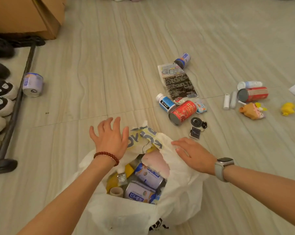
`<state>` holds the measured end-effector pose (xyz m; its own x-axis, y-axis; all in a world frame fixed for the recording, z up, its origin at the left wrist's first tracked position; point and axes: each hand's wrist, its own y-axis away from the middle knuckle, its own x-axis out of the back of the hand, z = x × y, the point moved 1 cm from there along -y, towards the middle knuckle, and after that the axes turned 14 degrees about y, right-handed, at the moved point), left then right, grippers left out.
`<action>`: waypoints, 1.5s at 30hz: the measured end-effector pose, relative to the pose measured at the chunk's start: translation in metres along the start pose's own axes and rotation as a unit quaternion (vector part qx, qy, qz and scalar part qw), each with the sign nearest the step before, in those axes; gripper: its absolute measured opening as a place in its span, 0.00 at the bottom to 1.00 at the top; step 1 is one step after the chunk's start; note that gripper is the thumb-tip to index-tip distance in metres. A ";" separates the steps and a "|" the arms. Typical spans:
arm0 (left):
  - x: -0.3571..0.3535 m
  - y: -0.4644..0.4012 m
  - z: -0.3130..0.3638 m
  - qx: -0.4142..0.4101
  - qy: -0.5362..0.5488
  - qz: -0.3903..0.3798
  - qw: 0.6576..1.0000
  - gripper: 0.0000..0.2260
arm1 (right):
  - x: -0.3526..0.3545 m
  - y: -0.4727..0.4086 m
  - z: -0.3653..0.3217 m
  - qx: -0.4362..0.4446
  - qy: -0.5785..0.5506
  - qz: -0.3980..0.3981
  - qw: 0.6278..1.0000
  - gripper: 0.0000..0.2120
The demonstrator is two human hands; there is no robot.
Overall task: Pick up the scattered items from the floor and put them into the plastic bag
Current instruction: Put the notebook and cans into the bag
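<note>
Hands hover over a white plastic bag [177,200] that sits open on the floor [109,65]. The left hand [110,138] is above the far left edge of the bag, with its fingers spread wide and straight, holding nothing. A red bead bracelet [106,156] is on that wrist. The right hand [192,154] lies flat on the far right edge of the bag, fingers straight and touching the plastic. A grey watch [224,167] is on that wrist.

Inside the bag, close under both hands, lie two purple cans [147,176], a cardboard tube [116,191], something yellow and something pink.

More things are still on the floor. Just past the right hand lie a small black square tag [195,132] and a round black piece [196,122]. Next to them a red can [181,112] lies on its side, touching a white bottle with a blue label [165,102]. Behind those is a flat black and white packet [177,82], with another purple can [182,60] at its far end. Farther right are a second red can [252,94], a small clear bottle [250,84], a white stick-shaped thing [226,101], an orange toy [252,110] and a yellow toy [288,108]. Far to the left, well apart from the hands, one purple can [33,84] lies beside a shoe rack [16,102] with shoes. A cardboard box [28,16] stands behind it.
</note>
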<state>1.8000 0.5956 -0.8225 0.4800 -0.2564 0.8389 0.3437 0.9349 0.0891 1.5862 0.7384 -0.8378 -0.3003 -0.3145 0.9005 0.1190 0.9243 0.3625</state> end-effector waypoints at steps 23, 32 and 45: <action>-0.192 -0.095 0.169 -0.060 -0.099 -0.108 0.987 0.30 | -0.041 -0.068 0.174 -0.134 -0.081 0.139 0.978 0.19; -0.174 -0.077 0.169 -0.096 -0.125 -0.120 0.980 0.32 | -0.036 -0.066 0.178 -0.159 -0.254 0.129 0.945 0.20; 0.013 0.011 0.106 -0.095 -0.040 -0.124 0.987 0.39 | 0.080 -0.036 0.057 -0.006 -0.384 0.196 0.902 0.21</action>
<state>1.7247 0.6290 -0.7541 0.2999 -0.4439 0.8444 0.5910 0.7812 0.2008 1.5045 0.6924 -0.7928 -0.7999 0.2831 0.5292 0.3672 0.9283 0.0584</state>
